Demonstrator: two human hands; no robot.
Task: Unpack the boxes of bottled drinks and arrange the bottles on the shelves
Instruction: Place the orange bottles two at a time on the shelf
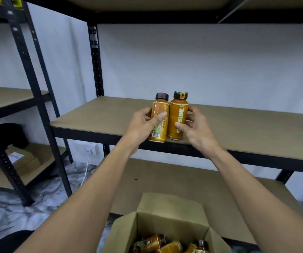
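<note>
- Head view, down along two bare forearms to the middle shelf (238, 128) of a black metal rack.
- At the front edge of that shelf, two orange drinks side by side and touching: the left bottle (159, 128) with a brown cap and a barcode facing the camera, the right bottle (178, 114) with a black-and-yellow cap and pale lettering up its side.
- Wrapped round the left bottle, the left hand (143, 125), thumb across the label, fingers at the bottle's left side.
- Curled round the right bottle, the right hand (196, 128), thumb on the front, fingers round the right side.
- Right bottle upright on the shelf board; left bottle's base at the very lip of the shelf, fully set down or not, cannot tell.
- Below and in front of the shelf, an open cardboard box (170, 212), flaps up, with more bottles (158, 241) lying inside.
- Under the shelf, a lower board (165, 179) of the same rack.
- Left of the shelf, a second rack (10, 99).
</note>
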